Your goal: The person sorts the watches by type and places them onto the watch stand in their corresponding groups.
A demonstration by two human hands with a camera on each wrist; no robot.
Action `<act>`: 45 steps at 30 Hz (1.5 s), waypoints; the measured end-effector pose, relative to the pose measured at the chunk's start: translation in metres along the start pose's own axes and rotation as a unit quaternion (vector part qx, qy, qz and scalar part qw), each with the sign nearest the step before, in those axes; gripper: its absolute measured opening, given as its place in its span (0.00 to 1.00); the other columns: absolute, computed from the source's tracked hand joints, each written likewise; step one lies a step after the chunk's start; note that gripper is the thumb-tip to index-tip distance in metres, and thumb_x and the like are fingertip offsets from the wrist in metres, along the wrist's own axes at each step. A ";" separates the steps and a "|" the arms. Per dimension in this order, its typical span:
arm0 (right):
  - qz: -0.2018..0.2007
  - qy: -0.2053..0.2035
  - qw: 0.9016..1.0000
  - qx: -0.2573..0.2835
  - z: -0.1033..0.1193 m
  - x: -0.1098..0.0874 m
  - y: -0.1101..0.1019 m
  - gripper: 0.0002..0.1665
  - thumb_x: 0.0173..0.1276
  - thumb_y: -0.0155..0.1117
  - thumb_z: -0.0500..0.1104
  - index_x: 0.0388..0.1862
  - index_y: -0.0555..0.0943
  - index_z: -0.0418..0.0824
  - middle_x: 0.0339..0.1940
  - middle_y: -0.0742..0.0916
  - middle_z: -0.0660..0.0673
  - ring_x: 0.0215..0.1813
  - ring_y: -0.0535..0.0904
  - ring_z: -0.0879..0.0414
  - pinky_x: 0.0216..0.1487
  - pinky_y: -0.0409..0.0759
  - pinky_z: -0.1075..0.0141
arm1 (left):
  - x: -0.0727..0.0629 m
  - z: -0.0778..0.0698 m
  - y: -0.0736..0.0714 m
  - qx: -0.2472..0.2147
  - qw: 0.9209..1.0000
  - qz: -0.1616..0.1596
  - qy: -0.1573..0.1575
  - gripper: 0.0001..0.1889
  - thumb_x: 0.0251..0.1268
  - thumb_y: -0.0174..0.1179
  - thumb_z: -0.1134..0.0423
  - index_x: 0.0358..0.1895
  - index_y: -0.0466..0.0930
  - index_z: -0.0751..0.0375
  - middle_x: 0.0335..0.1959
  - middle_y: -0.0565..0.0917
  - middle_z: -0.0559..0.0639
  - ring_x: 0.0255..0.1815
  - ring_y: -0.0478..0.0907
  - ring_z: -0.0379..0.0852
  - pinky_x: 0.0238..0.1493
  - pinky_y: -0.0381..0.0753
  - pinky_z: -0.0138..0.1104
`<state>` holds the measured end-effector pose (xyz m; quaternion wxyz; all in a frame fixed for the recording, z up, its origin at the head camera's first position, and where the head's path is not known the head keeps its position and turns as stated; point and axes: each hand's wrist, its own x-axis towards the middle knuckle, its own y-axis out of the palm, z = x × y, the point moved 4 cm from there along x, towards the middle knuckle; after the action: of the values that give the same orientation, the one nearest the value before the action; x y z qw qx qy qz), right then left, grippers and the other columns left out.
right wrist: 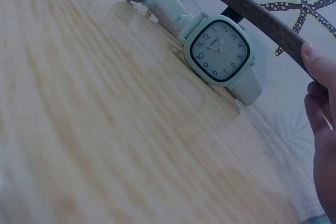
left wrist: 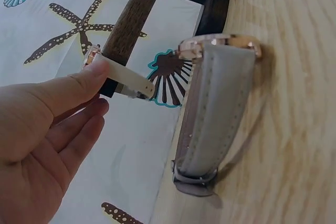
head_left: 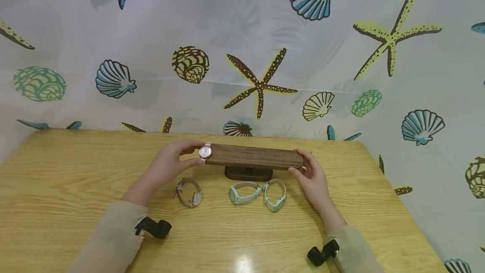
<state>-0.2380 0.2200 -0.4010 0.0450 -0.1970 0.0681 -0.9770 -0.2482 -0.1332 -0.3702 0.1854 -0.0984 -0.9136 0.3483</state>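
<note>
While your left hand [head_left: 168, 161] pinches the watch [head_left: 205, 151] at the left end of the wooden bar [head_left: 254, 157], your right hand [head_left: 312, 178] grips the other (head). Left wrist: strap [left wrist: 127, 77] crosses bar; guide squarely. Right wrist: thumb [right wrist: 319, 66] on bar; brace steady.

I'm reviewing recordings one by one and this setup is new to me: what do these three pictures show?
There is no machine: a person works bare-handed. The wide picture comes from a camera on the head; the other two come from wrist cameras, each looking at that side's work. On the wooden table is a brown watch stand. The left hand pinches a white-strapped watch at one end of it; the right hand grips the other end. Nearer lie a rose-gold watch and two pale green watches. Behind hangs a patterned cloth.
</note>
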 end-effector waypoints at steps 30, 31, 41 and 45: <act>0.004 0.005 1.000 0.005 -0.004 -0.001 0.003 0.33 0.64 0.63 0.29 0.67 0.66 0.32 0.66 0.72 0.36 0.61 0.72 0.57 0.58 0.75 0.66 | 0.005 -0.008 -0.005 0.122 0.984 -0.003 0.132 0.26 0.53 0.70 0.64 0.58 0.78 0.64 0.55 0.79 0.59 0.58 0.75 0.57 0.57 0.76 0.49; 0.002 0.004 1.000 0.003 -0.004 -0.001 0.003 0.33 0.64 0.63 0.29 0.67 0.66 0.33 0.66 0.72 0.36 0.60 0.72 0.57 0.58 0.75 0.66 | 0.007 -0.008 -0.005 0.127 0.983 0.000 0.136 0.27 0.53 0.70 0.63 0.59 0.78 0.63 0.56 0.79 0.59 0.59 0.74 0.57 0.58 0.75 0.49; 0.003 0.002 1.000 0.001 -0.003 0.000 0.000 0.33 0.64 0.63 0.28 0.67 0.66 0.31 0.66 0.72 0.36 0.60 0.72 0.57 0.59 0.75 0.66 | 0.016 -0.008 0.002 0.096 0.985 0.011 0.143 0.29 0.51 0.72 0.62 0.59 0.77 0.64 0.57 0.78 0.58 0.59 0.73 0.56 0.59 0.74 0.48; 0.002 0.004 1.000 -0.001 -0.002 0.000 -0.001 0.33 0.64 0.63 0.29 0.68 0.65 0.31 0.66 0.72 0.37 0.60 0.72 0.57 0.59 0.75 0.66 | 0.018 -0.013 0.007 0.088 0.986 0.008 0.140 0.29 0.52 0.72 0.62 0.59 0.77 0.65 0.57 0.79 0.59 0.58 0.74 0.57 0.58 0.75 0.48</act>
<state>-0.2388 0.2211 -0.4030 0.0464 -0.1934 0.0699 -0.9775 -0.2586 -0.1148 -0.3615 0.3163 -0.1365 -0.8438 0.4116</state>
